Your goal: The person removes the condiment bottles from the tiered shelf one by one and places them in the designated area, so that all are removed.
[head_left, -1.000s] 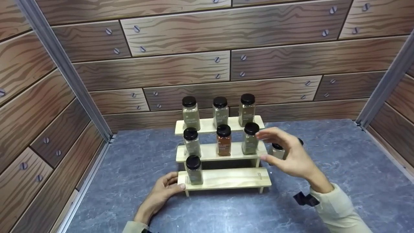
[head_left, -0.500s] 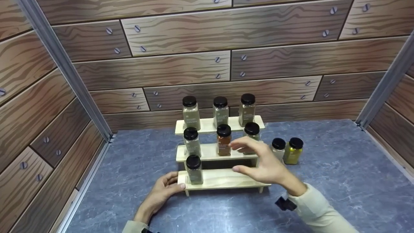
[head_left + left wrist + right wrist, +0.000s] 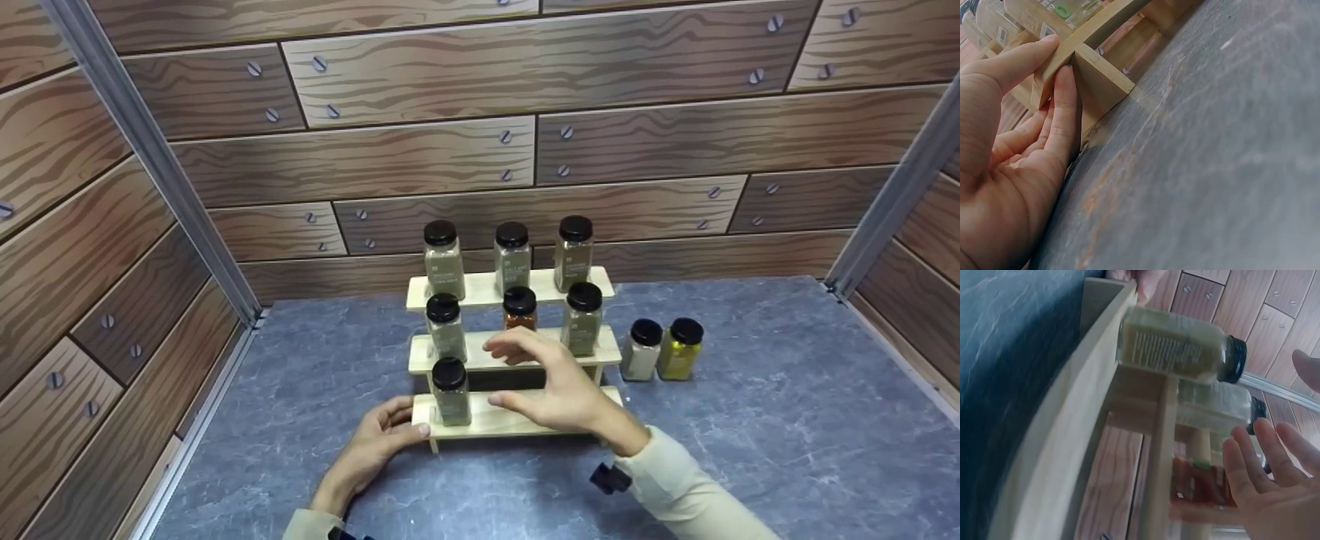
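Note:
A pale wooden three-tier spice rack (image 3: 491, 421) carries glass spice jars with black caps. My left hand (image 3: 375, 442) pinches the left end of its lowest shelf, thumb on top and fingers beneath, as the left wrist view shows. On that shelf's left stands one spice jar (image 3: 452, 405). My right hand (image 3: 559, 386) hovers over the lowest shelf, right of this jar, fingers spread and holding nothing. It hides the lower part of the jar of red spice (image 3: 520, 319) on the middle shelf. In the right wrist view the lowest jar (image 3: 1174, 349) is apart from the fingers (image 3: 1275, 450).
Flanking the red spice on the middle shelf are two more jars, a left jar (image 3: 446, 334) and a right jar (image 3: 583, 326). Three jars line the top shelf (image 3: 480, 294). Beside the rack, a pale jar (image 3: 642, 356) and a yellow jar (image 3: 679, 356) stand on the blue-grey table.
My right hand has moved left from beside the middle shelf's right end, across the rack, toward the front jar. The two jars on the table came into full view. My left hand has stayed put.

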Available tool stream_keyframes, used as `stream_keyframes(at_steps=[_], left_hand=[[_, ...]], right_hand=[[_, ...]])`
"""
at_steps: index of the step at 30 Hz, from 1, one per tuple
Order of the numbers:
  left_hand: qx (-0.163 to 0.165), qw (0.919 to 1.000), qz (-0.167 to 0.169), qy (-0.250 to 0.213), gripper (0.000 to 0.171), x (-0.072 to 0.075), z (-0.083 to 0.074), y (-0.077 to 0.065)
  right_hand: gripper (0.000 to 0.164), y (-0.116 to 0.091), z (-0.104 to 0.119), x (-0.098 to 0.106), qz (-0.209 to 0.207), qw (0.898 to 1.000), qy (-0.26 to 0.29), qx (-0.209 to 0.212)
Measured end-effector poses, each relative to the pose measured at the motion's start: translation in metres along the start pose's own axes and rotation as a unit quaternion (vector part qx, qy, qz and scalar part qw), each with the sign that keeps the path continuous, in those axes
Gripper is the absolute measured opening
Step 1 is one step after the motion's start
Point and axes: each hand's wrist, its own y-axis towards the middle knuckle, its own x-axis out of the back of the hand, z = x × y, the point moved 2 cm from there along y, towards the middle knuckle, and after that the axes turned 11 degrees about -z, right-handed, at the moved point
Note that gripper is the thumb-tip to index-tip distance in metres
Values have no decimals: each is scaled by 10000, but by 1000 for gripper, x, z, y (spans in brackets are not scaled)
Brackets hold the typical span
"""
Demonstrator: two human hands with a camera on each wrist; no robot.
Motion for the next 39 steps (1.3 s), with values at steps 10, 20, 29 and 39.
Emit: stream_keyframes(at_steps=[10, 20, 29, 39], left_hand=[[-5, 10000, 41, 8, 68, -3, 0, 2], [-24, 10000, 73, 14, 67, -1, 1, 3], [-46, 9999, 94, -39, 68, 0, -2, 2], [53, 9999, 63, -69, 67, -1, -3, 1]], right_hand=[[60, -1, -13, -31, 55, 9991, -72, -413], [58, -2, -20, -55, 1, 9974, 165, -708], [55, 0, -19, -68, -161, 9954, 220, -916], [56, -2, -19, -75, -126, 9941, 92, -1073]])
